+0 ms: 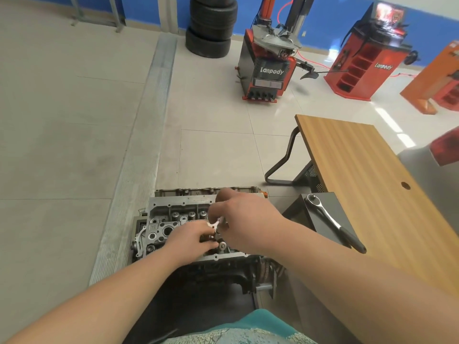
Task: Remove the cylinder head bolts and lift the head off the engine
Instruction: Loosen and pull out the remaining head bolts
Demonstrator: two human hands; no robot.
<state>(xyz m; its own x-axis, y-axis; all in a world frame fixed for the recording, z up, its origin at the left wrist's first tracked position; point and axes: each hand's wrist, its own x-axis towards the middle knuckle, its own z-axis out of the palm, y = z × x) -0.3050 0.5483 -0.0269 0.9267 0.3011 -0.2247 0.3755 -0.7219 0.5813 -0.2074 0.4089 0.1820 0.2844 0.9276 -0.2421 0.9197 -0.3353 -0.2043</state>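
Note:
The grey cylinder head (pixel 173 214) sits on top of the dark engine block (pixel 223 274) on the floor in front of me. Valve springs and ports show on its left half. Both my hands meet over the middle of the head. My right hand (pixel 246 219) grips a small shiny metal tool (pixel 218 223) with curled fingers. My left hand (pixel 191 239) curls its fingers around the lower end of that tool, right where it meets the head. A bolt head (pixel 221 245) shows just below the hands. The right half of the head is hidden by my right hand and arm.
A ratchet wrench (pixel 330 219) with a black handle lies on a dark box (pixel 298 212) to the right of the engine. A wooden table (pixel 360 175) stands at the right. A tyre changer (pixel 268 60), a tyre stack (pixel 211 26) and red machines stand far back.

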